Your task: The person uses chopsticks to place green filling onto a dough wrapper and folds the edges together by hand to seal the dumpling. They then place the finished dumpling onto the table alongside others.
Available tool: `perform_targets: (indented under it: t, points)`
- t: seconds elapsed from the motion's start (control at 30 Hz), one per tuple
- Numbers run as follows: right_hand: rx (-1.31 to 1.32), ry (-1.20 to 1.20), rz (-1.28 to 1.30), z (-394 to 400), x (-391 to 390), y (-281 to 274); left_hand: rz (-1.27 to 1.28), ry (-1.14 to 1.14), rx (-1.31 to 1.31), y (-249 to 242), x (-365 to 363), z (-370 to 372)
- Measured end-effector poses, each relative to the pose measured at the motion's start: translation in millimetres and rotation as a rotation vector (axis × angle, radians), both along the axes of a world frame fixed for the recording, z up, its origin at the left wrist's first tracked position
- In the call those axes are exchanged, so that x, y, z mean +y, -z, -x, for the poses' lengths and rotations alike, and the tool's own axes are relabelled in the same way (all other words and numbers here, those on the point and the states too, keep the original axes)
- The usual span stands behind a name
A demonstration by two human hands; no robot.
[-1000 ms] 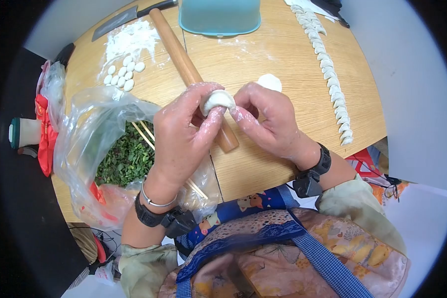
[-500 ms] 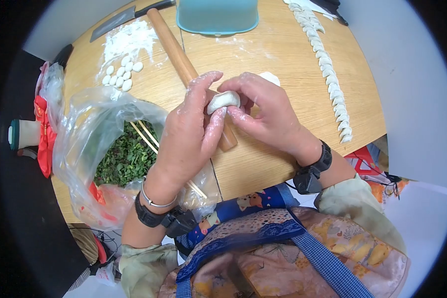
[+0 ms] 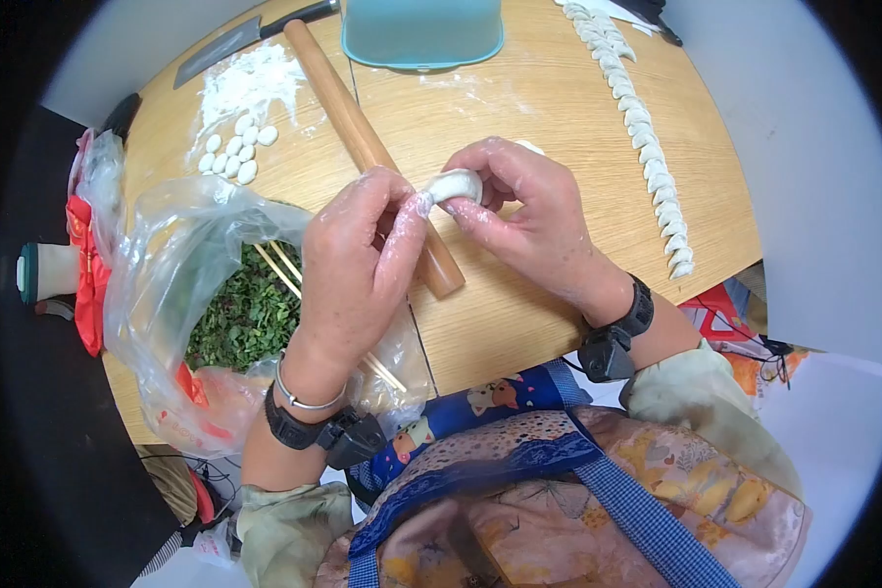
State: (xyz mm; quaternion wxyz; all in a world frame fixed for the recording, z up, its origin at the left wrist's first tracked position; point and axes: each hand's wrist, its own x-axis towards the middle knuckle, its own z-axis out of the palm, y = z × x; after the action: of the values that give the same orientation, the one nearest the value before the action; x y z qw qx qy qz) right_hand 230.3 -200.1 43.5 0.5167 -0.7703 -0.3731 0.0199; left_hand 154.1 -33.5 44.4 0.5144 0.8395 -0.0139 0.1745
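1. White dough forms the folded dumpling you hold between both hands, raised above the table and over the rolling pin.
2. Your left hand pinches the dumpling's left end between thumb and index finger; its other fingers curl behind, partly hidden.
3. Your right hand grips the other end, thumb along the near edge and fingers bent around the far side; exactly where those fingertips press, I cannot tell.
4. Just left of your left hand, a clear plastic bag surrounds chopped greens, with chopsticks lying across them and passing beneath your wrist.
5. Beyond the bag, small dough pieces lie grouped beside scattered flour, near a knife.
6. At the table's far side you have a blue-green basin.
7. Well to your right runs a long row of dumplings, overlapping.
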Motion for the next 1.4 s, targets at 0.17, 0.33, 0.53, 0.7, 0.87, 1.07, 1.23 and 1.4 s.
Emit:
perform_targets:
  t: [0.17,0.33,0.53,0.7,0.87,1.07,1.23,1.4]
  points:
    - [0.014,0.030,-0.056,1.9,3.7,1.8,-0.059,0.003,-0.028,-1.7,1.3,0.7]
    - [-0.081,0.082,-0.012,-2.4,-33.7,-31.7,-0.049,0.036,-0.007,-10.4,3.6,3.8]
    - [-0.215,0.408,0.177,-120.2,-132.9,-58.2,-0.086,0.101,-0.032,-7.1,2.0,4.9]
    - [-0.027,0.522,0.355,-217.8,-189.4,-22.8,-0.133,0.145,-0.043,-8.6,1.0,4.5]
    - [-0.007,0.488,0.466,-248.6,-189.9,14.2,-0.101,0.144,-0.011,-7.3,2.9,5.0]
    - [-0.102,0.591,0.516,-250.2,-180.6,22.7,-0.143,0.170,-0.028,-12.1,3.1,5.9]
    - [-0.068,0.490,0.524,-255.7,-184.6,22.2,-0.173,0.200,-0.064,-14.2,-0.7,4.2]
    - [-0.112,0.473,0.537,-259.0,-185.6,22.8,-0.187,0.223,-0.059,-15.6,-1.7,3.9]
